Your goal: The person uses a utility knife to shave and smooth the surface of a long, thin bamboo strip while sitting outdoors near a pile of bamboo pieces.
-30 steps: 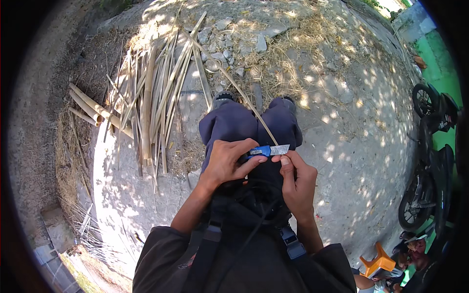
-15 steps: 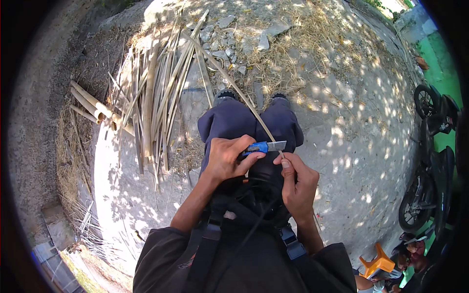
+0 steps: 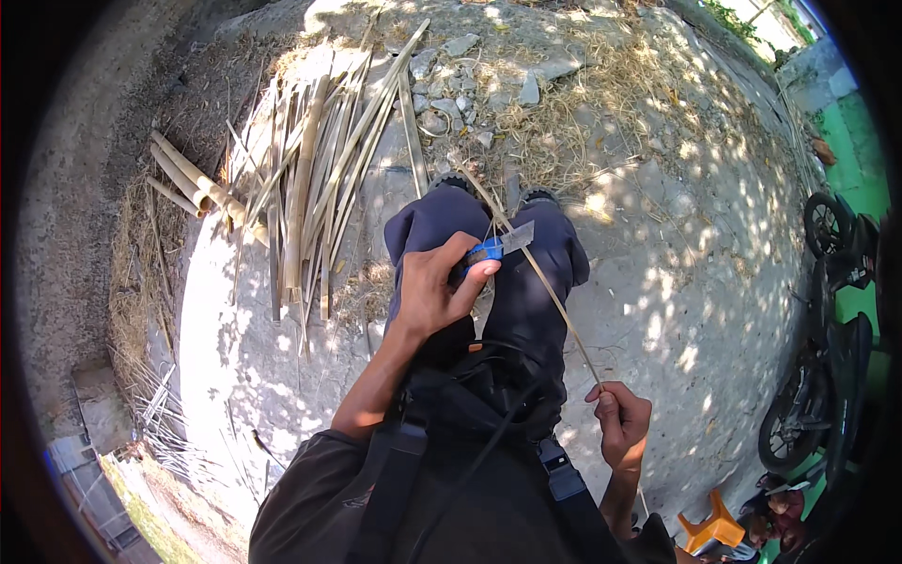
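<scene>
My left hand (image 3: 430,293) is closed round the blue handle of a utility knife (image 3: 485,252), above my left thigh. The knife's wide blade points right and lies across a thin bamboo strip (image 3: 556,299) at knee height. Thin shavings hang at the strip beside the blade. My right hand (image 3: 624,428) pinches the strip's near end between thumb and fingers, out to the right of my thigh. From there the strip slants up and left, passes the blade and ends near my shoes.
A pile of split bamboo strips (image 3: 308,179) lies at far left, with thicker bamboo poles (image 3: 193,179) beside it. Stone rubble (image 3: 456,108) and dry shavings (image 3: 601,122) cover the ground ahead. Motorcycles (image 3: 817,376) and an orange plastic stool (image 3: 712,524) stand at right, near other people.
My right hand has moved down and right with the strip's end, drawing the strip past the blade. The knife has moved slightly up, its blade now more tilted. The whole view has shifted a little.
</scene>
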